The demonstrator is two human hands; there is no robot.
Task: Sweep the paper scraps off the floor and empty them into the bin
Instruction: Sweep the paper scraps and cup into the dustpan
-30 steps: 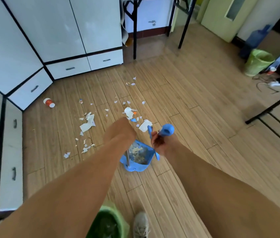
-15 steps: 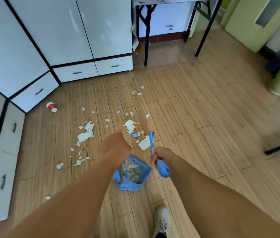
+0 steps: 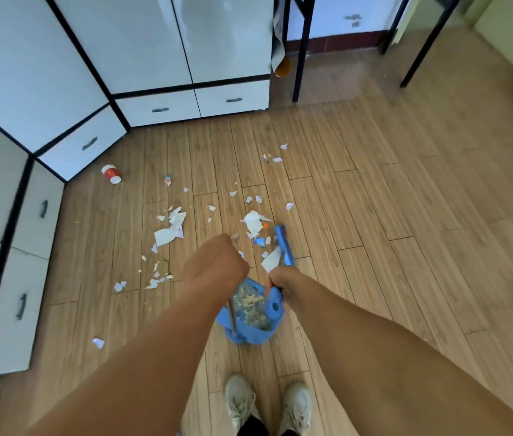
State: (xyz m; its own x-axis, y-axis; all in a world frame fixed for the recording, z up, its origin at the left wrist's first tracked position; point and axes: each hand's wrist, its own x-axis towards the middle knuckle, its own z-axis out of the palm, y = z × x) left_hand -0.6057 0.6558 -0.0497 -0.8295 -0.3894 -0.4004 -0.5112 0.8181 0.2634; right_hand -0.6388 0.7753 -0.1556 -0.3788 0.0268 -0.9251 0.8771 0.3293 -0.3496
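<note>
I see a wooden plank floor [image 3: 374,199] filling most of my view, with white cabinets [image 3: 123,42] wrapping the far left corner and dark bench legs [image 3: 301,48] standing at the top, right of them. Both of my forearms reach forward over the floor.

The blue dustpan [image 3: 250,332] sits on the planks just ahead of my pale shoes [image 3: 267,401], already loaded with a heap of beige and white debris. My left hand [image 3: 216,262] is closed in a fist round the thin metal dustpan handle [image 3: 233,316], which runs down from it into the pan. My right hand [image 3: 280,286] grips the blue broom handle [image 3: 274,306], whose round end points back at me over the pan; the blue broom head [image 3: 283,243] lies beyond the hand, among the litter.

The paper scraps [image 3: 167,234] are still spread on the floor: one cluster left of my left hand, another cluster near the broom head [image 3: 253,220], a few pieces farther off toward the cabinets, and a lone one near my left forearm. A small red and white container [image 3: 111,174] lies on its side close to the cabinet corner.
</note>
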